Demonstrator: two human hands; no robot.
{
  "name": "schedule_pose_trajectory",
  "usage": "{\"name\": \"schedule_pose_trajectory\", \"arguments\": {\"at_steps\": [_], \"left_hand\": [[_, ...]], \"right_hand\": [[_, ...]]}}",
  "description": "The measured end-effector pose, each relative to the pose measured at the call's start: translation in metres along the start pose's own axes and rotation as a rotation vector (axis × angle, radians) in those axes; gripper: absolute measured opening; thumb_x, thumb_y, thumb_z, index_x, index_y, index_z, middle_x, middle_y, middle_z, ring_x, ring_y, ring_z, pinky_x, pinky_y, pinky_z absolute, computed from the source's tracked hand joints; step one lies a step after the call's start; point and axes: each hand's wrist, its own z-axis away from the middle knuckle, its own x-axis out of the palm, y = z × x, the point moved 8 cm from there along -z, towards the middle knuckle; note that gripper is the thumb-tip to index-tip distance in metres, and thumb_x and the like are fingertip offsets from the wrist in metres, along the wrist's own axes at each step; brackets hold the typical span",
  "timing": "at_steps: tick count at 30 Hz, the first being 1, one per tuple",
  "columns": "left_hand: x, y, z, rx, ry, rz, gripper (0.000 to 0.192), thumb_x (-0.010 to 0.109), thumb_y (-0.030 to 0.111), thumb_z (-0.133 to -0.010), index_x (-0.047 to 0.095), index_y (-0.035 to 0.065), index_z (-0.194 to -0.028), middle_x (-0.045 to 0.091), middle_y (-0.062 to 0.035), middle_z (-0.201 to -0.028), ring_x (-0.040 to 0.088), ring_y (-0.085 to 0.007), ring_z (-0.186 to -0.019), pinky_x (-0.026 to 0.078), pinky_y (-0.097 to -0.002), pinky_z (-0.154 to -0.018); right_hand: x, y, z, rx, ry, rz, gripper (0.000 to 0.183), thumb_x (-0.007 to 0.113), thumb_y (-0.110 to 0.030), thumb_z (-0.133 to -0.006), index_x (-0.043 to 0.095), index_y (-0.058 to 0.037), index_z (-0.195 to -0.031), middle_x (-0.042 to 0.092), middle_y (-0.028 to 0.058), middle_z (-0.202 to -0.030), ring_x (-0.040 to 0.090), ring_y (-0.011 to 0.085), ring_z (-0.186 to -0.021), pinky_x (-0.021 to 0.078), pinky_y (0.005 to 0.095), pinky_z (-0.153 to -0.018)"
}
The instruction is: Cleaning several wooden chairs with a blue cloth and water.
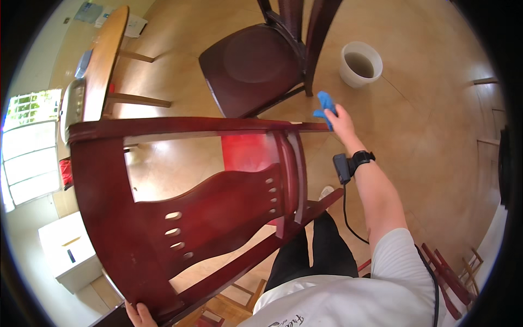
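Note:
A dark red wooden chair (220, 196) lies tilted across the front of me, its slotted backrest facing up. My left hand (139, 314) is at the corner of its top rail, at the bottom left, with the fingertips over the edge; most of that hand is out of the picture. In my right hand (342, 123) is a blue cloth (325, 105), held at the end of the chair's far side rail. A white plastic bucket (346, 77) with murky liquid in it stands on the floor beyond the right hand.
A second dark brown chair (253, 67) stands just beyond the red one. To the left are a wooden table (98, 61) and a white cabinet (77, 261). More wooden chairs (449, 282) are at the lower right. A black cable (345, 212) hangs from my right wrist device.

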Motion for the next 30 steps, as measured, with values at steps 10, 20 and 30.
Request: {"name": "schedule_pose_trajectory", "arguments": {"at_steps": [10, 20, 30], "left_hand": [[-0.014, -0.044, -0.010, -0.186, 0.320, 0.016, 0.062, 0.048, 0.039, -0.096, 0.034, -0.0025, -0.140, 0.043, -0.0199, -0.137, 0.045, -0.0289, -0.121, 0.036, -0.0352, -0.102], [-0.028, -0.068, -0.023, -0.228, 0.468, 0.109, 0.059, 0.044, 0.037, -0.097, 0.035, -0.0026, -0.139, 0.045, -0.0168, -0.136, 0.046, -0.0260, -0.120, 0.036, -0.0345, -0.102], [-0.057, -0.065, -0.019, -0.100, 0.415, -0.021, 0.062, 0.040, 0.046, -0.097, 0.038, -0.0008, -0.138, 0.046, -0.0144, -0.135, 0.049, -0.0255, -0.119, 0.038, -0.0351, -0.102]], "right_hand": [[0.084, 0.028, 0.022, -0.254, 0.083, 0.368, 0.035, 0.052, -0.038, -0.090, 0.063, -0.0063, -0.100, 0.059, 0.0084, -0.106, 0.053, 0.0337, -0.098, 0.0434, 0.0452, -0.083], [-0.006, 0.240, -0.012, 0.077, 0.084, 0.772, 0.041, 0.042, -0.039, -0.095, 0.059, -0.0018, -0.091, 0.060, 0.0229, -0.099, 0.056, 0.0425, -0.088, 0.0451, 0.0519, -0.078], [0.000, 0.069, 0.080, 0.085, -0.100, 0.053, 0.033, 0.058, -0.030, -0.087, 0.064, -0.0014, -0.101, 0.064, 0.0125, -0.099, 0.060, 0.0257, -0.095, 0.0454, 0.0375, -0.084]]}}
